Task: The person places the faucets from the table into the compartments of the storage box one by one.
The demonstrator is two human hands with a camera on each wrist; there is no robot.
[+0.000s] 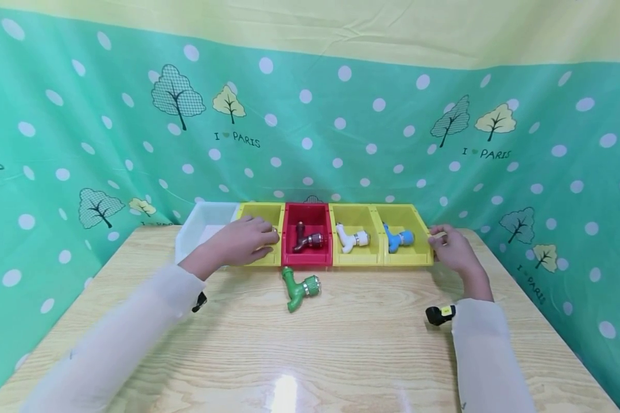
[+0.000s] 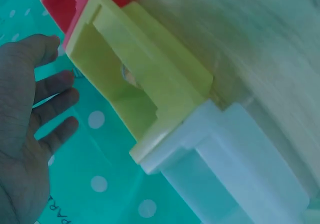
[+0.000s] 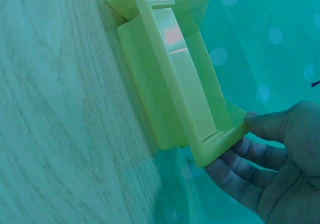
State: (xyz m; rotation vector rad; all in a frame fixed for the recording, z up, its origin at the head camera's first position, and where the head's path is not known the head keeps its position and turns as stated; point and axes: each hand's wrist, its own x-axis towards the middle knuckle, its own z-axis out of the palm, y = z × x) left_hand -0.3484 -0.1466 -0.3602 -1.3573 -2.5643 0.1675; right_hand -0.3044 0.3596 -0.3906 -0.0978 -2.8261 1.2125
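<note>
My left hand point(image 1: 244, 241) is over the left yellow bin point(image 1: 262, 211), fingers spread loosely and nothing in its grasp. Mostly hidden in that bin is an item whose small shiny round end point(image 2: 128, 77) shows in the left wrist view. With thumb on the rim and fingers against the outer side, my right hand point(image 3: 295, 159) pinches the end of the rightmost yellow bin point(image 3: 142, 92). A blue faucet point(image 1: 394, 241) lies in this bin. The neighbouring yellow bin holds a white faucet point(image 1: 348, 241), and the red bin point(image 1: 307, 213) a dark brown one. In front, a green faucet point(image 1: 296, 289) lies on the table.
A white bin point(image 1: 186, 232) stands at the left end of the row, partly behind the left forearm. The bins adjoin along the back of the wooden table point(image 1: 356, 344). Behind them hangs a green dotted curtain point(image 1: 336, 143).
</note>
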